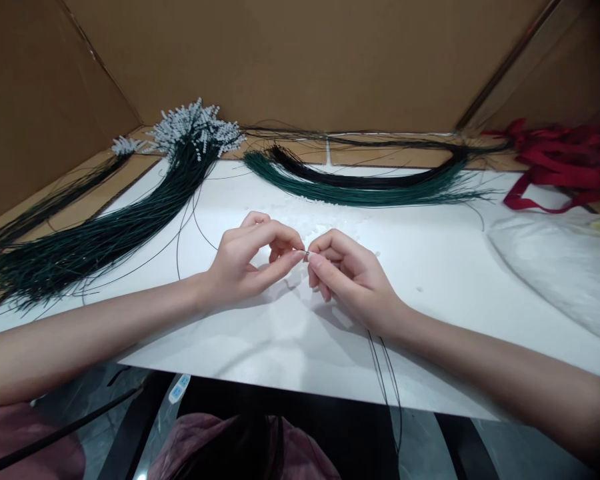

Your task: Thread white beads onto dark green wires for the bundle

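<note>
My left hand (253, 263) and my right hand (347, 273) meet over the middle of a white sheet (280, 333), fingertips almost touching. Both are pinched closed around a very small item at about the point where they meet; it is too small to name. Thin dark wires (385, 373) run from under my right hand down past the sheet's near edge. Tiny white beads (325, 227) lie scattered on the sheet just beyond my fingers.
A thick bundle of dark green wires (105, 233) tipped with white beads (195, 127) lies at the left. A curved bundle of green and black wires (360, 187) lies at the back. Red ribbon (560, 160) and a clear plastic bag (560, 267) sit at the right. Cardboard walls surround the table.
</note>
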